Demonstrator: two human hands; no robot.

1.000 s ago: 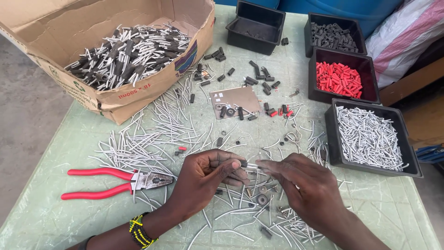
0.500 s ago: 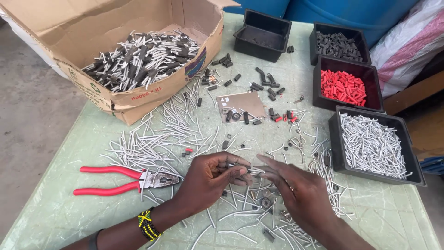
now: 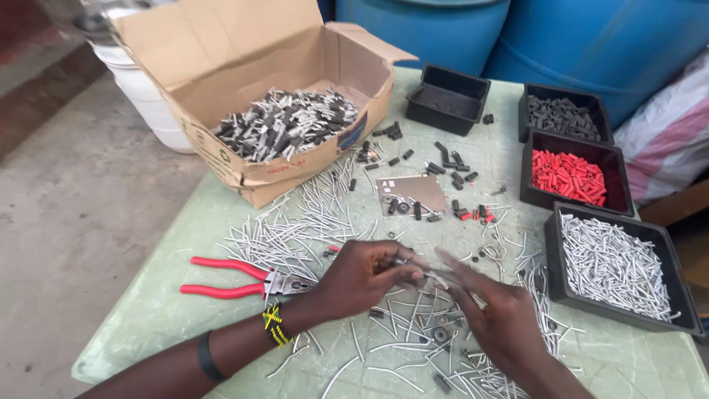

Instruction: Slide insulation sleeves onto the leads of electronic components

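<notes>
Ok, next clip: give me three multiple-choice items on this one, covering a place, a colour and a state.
1. Where do the pliers lie?
A. in the cardboard box
B. on the table by the left hand
C. in a black tray

2. What colour are the pieces in the middle tray on the right?
A. red
B. white
C. green

3. How is the cardboard box?
A. taped shut
B. flattened
C. open, holding parts

Answers: 1 B, the red handles rest on the green table beside the left wrist. 2 A, the tray is filled with red pieces. 3 C, its flaps stand up over a heap of dark and grey parts.
</notes>
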